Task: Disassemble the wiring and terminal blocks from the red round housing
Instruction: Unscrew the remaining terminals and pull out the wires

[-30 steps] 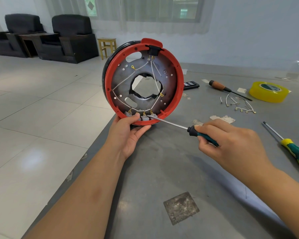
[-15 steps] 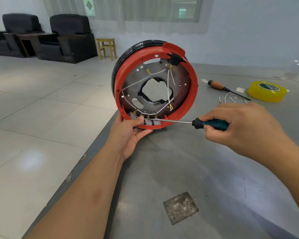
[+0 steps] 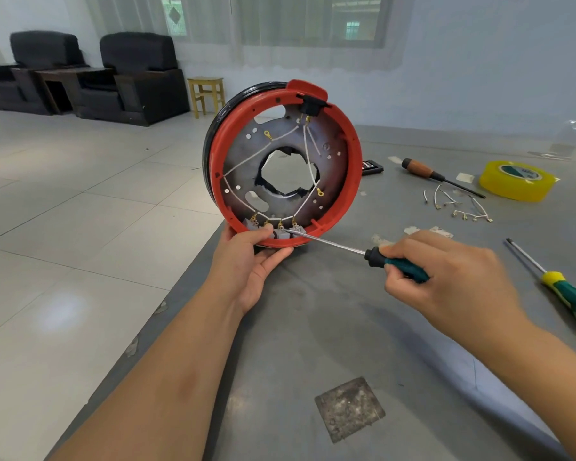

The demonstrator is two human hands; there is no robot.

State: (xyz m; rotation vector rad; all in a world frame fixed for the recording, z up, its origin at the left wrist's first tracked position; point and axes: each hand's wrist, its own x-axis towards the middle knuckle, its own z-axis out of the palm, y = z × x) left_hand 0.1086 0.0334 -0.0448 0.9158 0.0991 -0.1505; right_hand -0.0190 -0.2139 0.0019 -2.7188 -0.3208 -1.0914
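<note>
The left hand is gripping the red round housing at its near rim, thumb beside the terminal blocks; the right hand is gripping a screwdriver, tip touching them.

The left hand holds the upright red housing at its near rim; the right hand grips a screwdriver touching a grey terminal block.

Housing upright on table edge, tape roll and 2 screwdrivers right.
</note>
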